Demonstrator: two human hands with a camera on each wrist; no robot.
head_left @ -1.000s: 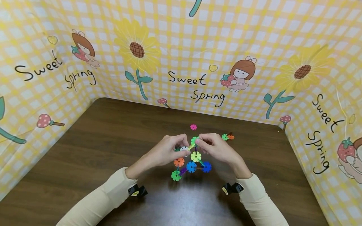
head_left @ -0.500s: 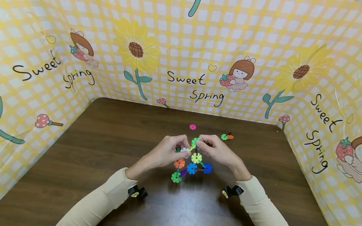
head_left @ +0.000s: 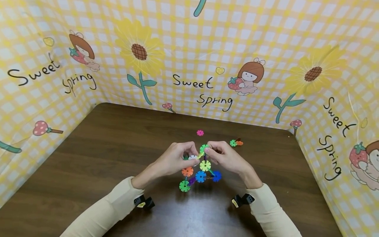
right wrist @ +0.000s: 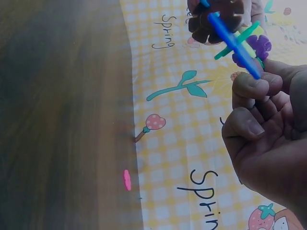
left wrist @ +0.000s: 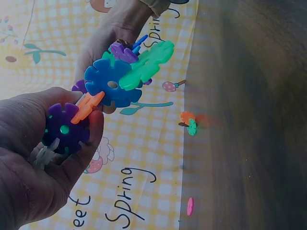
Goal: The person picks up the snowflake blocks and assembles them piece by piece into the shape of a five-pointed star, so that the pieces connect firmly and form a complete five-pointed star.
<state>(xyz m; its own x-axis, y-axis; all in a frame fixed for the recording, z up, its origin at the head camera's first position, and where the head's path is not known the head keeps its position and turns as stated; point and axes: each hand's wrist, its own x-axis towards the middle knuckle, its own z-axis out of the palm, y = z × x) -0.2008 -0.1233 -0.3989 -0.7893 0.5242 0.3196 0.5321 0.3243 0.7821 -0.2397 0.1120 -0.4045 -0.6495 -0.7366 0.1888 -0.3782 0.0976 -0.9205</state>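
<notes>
Both hands hold a structure of slotted plastic snowflake discs above the table in the head view. My left hand [head_left: 174,159] pinches its white disc [head_left: 193,158] at the left side. At the top, the thumb and fingers of my right hand [head_left: 229,156] pinch a green disc [head_left: 203,148]. A yellow piece sits between the two hands. Lower down are a yellow-green disc [head_left: 205,166], a blue disc [head_left: 200,176], a dark blue disc [head_left: 217,176], an orange disc [head_left: 187,171] and another green disc [head_left: 185,186]. In the left wrist view, a purple disc [left wrist: 67,130] lies near the left palm.
A loose pink disc [head_left: 200,132] lies on the brown table [head_left: 118,131] beyond the hands. To its right is a small cluster of joined discs with a green disc [head_left: 233,143] and an orange disc [head_left: 239,143]. A yellow checked cloth [head_left: 189,65] walls the table's back and sides.
The head view has turned slightly, so the cloth and loose discs appear a little further left. Both hands keep their holds on the structure, which has barely moved.
</notes>
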